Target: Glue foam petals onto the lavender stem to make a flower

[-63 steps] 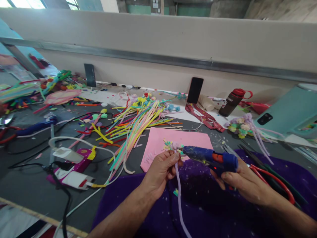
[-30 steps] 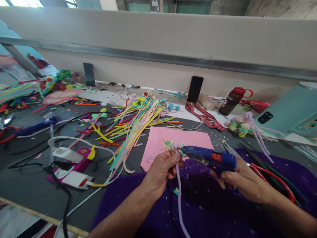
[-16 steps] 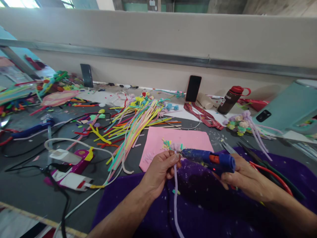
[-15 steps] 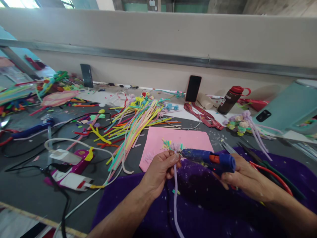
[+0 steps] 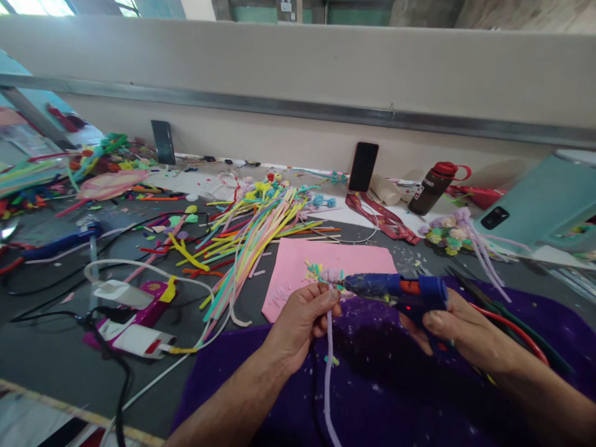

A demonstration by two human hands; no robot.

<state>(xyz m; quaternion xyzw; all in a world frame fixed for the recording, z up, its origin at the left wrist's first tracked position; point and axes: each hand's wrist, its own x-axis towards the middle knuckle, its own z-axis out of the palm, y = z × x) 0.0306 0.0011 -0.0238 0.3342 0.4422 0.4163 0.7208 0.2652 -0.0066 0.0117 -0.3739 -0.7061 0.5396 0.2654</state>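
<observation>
Pinched between the fingers of my left hand (image 5: 311, 310) is a lilac pipe cleaner (image 5: 329, 372), its long stem hanging down over the purple cloth (image 5: 242, 366). A fluffy lilac tuft shows at its top, just above my fingertips. My right hand (image 5: 459, 326) is wrapped around a blue glue gun (image 5: 386, 287), which points left with a small red light lit. The gun's nozzle is at the tuft, by my left fingertips; whether it touches cannot be made out. Behind them a pink sheet (image 5: 344, 251) carries small yellow and teal clippings (image 5: 315, 270).
A bundle of coloured pipe cleaners (image 5: 261, 236) lies left of the sheet. Cables run from a magenta power strip (image 5: 153, 304). A phone (image 5: 364, 166), a bottle (image 5: 431, 189) and a teal container (image 5: 544, 198) stand behind. Pliers (image 5: 484, 298) and a lilac flower bunch (image 5: 449, 233) are at right.
My right hand and the glue gun have shifted slightly right, and the gun lies a little more level. My left hand holds the lilac pipe cleaner in nearly the same place.
</observation>
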